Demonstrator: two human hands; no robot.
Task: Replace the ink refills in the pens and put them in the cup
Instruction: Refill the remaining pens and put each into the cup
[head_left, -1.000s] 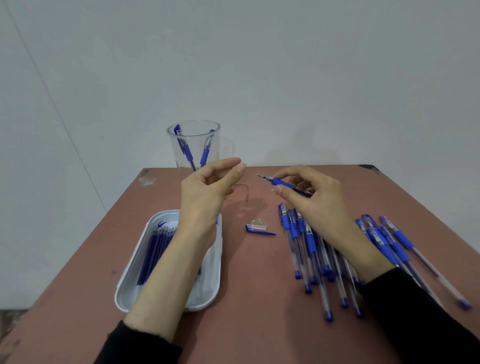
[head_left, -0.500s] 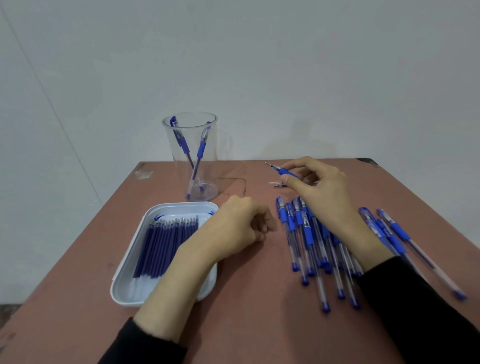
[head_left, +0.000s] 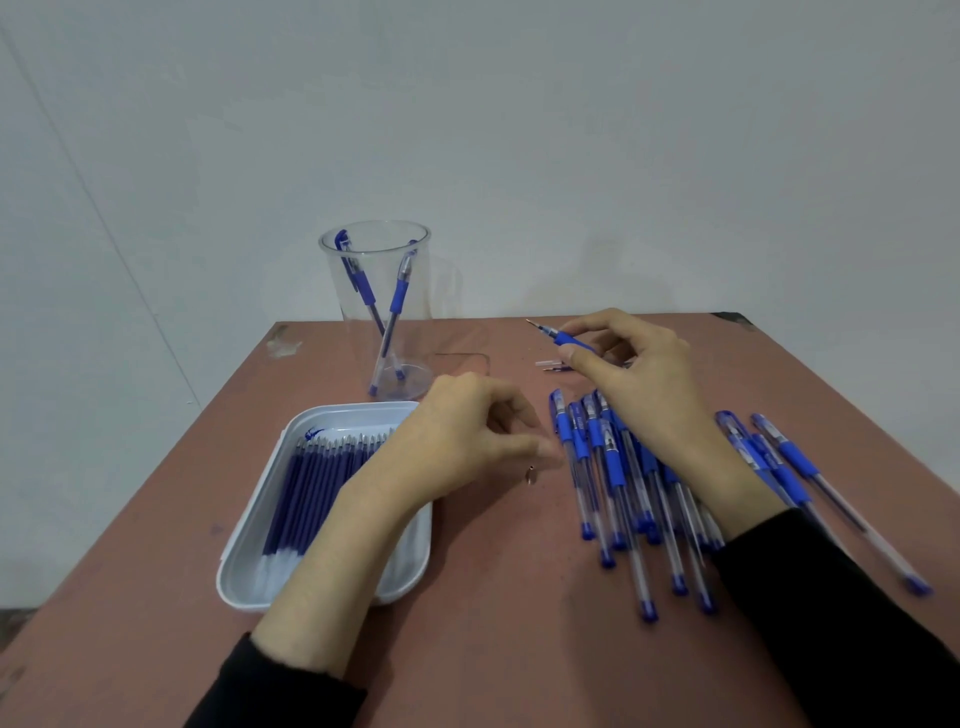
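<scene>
Pale grey wall (head_left: 519, 130) stands behind a reddish-brown table (head_left: 493, 649), seen from above by the person working at it. At the left of the table lies a white tray (head_left: 248, 519) holding a row of dark blue ink refills (head_left: 311, 493), their tips pointing away from the viewer. Just beyond the tray, near the far edge, stands a clear plastic cup (head_left: 415, 332) with two blue-gripped pens (head_left: 397, 296) leaning crossed inside it.

Over the tray's right rim hovers the left hand (head_left: 457, 441), its fingers loosely curled. The fingertips are blurred, so it cannot be told whether they pinch anything. A small metal piece (head_left: 530, 475) lies on the table just beside those fingertips.

Further right, the right hand (head_left: 649, 384) pinches a pen (head_left: 563, 339) by its blue grip between thumb and fingers, the writing tip pointing left and away. A thin clear part (head_left: 550, 364) lies on the table under that pen. Below the right hand and wrist sits a pile of pens (head_left: 613, 478), lying roughly side by side. A few more pens (head_left: 795, 462) lie apart at the far right. Both forearms end in black sleeves (head_left: 831, 623).
</scene>
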